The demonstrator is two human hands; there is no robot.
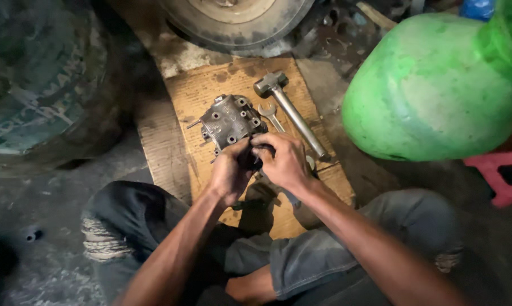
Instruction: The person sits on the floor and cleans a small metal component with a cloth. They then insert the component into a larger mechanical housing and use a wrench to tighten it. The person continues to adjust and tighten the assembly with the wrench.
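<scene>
1. The grey cast-metal block with round bolt holes (231,120) lies at frame centre on a brown cardboard sheet (193,90); its near edge is hidden under both hands.
2. The left hand (229,173) and right hand (284,161) have their fingers curled shut on the block's lower edge.
3. One steel hammer (290,110) and one open-end spanner (270,115) lie just right of the block; the spanner's lower end is hidden.

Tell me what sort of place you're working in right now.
Probably a vehicle repair workshop floor: a tyre, a hammer and spanner on cardboard, and a metal engine part under both hands.
</scene>
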